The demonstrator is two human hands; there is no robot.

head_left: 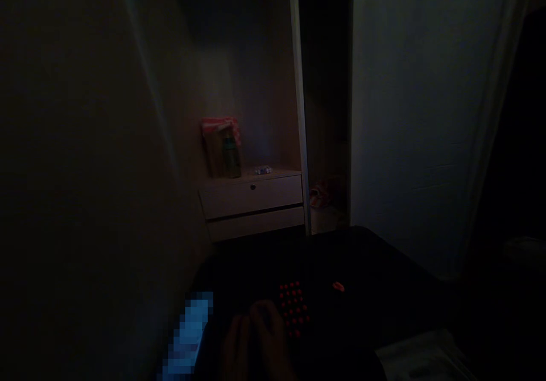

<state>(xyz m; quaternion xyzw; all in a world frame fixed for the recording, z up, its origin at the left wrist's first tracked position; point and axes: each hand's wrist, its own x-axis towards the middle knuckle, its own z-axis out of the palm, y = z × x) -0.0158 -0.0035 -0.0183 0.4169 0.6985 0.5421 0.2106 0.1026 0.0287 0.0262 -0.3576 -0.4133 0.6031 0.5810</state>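
In very dim light my left hand (235, 344) and my right hand (273, 335) are close together at the bottom centre, over a black surface (375, 267). The fingers of both look bent and drawn together, their tips nearly meeting. Whatever they pinch, if anything, is lost in the dark. Just right of my right hand lies a grid of red dots (294, 308) in rows; I cannot tell what they are mounted on. Farther right sits a small orange-red piece (338, 286).
A bright blue blurred-out panel (187, 335) is at lower left. A pale folded sheet or cloth (422, 355) lies lower right. Behind stands a cabinet with drawers (273, 196), a bottle (231, 159) and a red-topped bag (213, 142) on it. A pale door panel (418, 114) rises right.
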